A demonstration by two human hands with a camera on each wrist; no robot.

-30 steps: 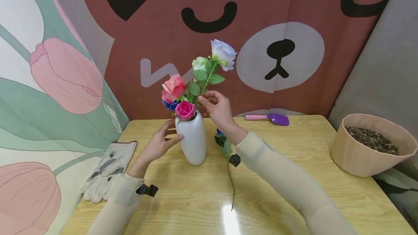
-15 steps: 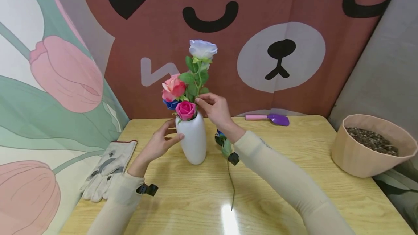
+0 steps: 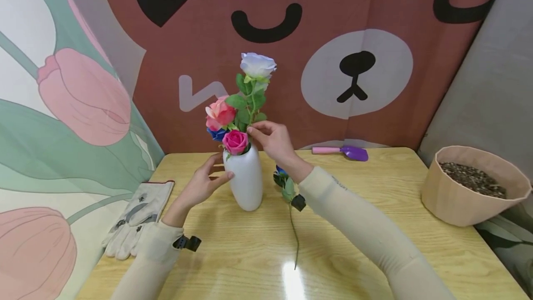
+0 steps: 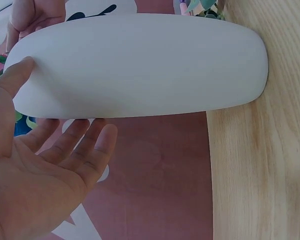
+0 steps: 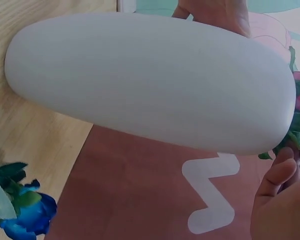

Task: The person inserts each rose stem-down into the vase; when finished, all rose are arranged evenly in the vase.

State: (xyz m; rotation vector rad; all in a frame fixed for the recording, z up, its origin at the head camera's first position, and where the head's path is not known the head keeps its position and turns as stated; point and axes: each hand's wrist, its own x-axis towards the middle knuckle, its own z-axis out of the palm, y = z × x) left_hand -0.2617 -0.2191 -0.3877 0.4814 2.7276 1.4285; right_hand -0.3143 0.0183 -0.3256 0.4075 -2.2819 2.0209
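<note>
A white vase (image 3: pixel 245 184) stands upright on the wooden table. My left hand (image 3: pixel 201 184) holds it near the top, thumb on the front and fingers round the left side, as the left wrist view also shows. Coral (image 3: pixel 220 112), magenta (image 3: pixel 235 142) and blue (image 3: pixel 216 134) roses crowd the vase's mouth. Above them rises a pale blue-white rose (image 3: pixel 258 65) with green leaves. Thumb and fingers of my right hand (image 3: pixel 275 142) pinch its stem just over the rim. The stem's lower end is hidden. Artificial-looking petals show on all of these flowers.
Right of the vase lies another blue rose (image 5: pixel 30 217), its thin stem (image 3: pixel 296 244) pointing toward me. Work gloves (image 3: pixel 137 219) rest at the left edge. A purple trowel (image 3: pixel 354 153) lies at the back; a peach pot (image 3: pixel 449 198) of soil stands right.
The blue-white rose has swung left and now stands more upright over the vase. My right hand has shifted slightly left and down with the stem; my left hand stays on the vase.
</note>
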